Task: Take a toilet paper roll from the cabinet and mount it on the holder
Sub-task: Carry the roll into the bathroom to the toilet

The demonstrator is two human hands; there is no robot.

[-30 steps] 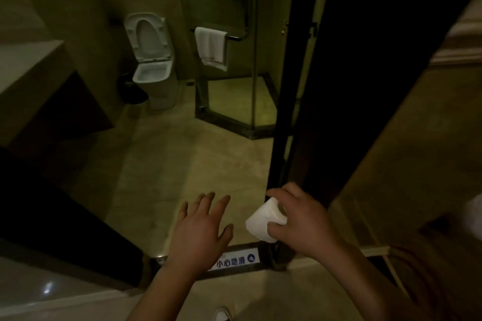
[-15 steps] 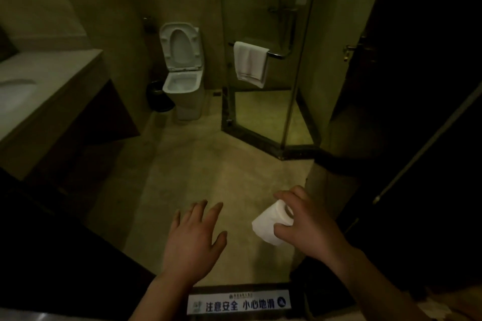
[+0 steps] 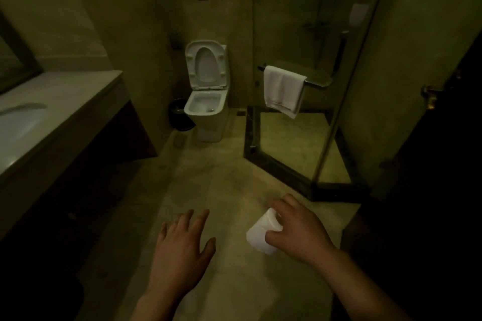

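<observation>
My right hand (image 3: 300, 233) grips a white toilet paper roll (image 3: 258, 236) from the side, low in the view above the tiled floor. My left hand (image 3: 181, 250) hovers beside it with fingers spread and nothing in it. A small dark fitting (image 3: 176, 40) sits on the wall left of the toilet; I cannot tell whether it is the paper holder. No cabinet is in view.
A white toilet (image 3: 207, 91) with its lid up stands at the far wall, a dark bin (image 3: 180, 114) beside it. A vanity counter with a sink (image 3: 60, 114) runs along the left. On the right is a glass shower enclosure (image 3: 326, 101) with a towel (image 3: 283, 90) on its bar, and a dark door (image 3: 443, 125).
The view has moved forward through the doorway into the bathroom; the threshold sign has dropped out of sight. Both hands keep their pose, the right still holding the roll.
</observation>
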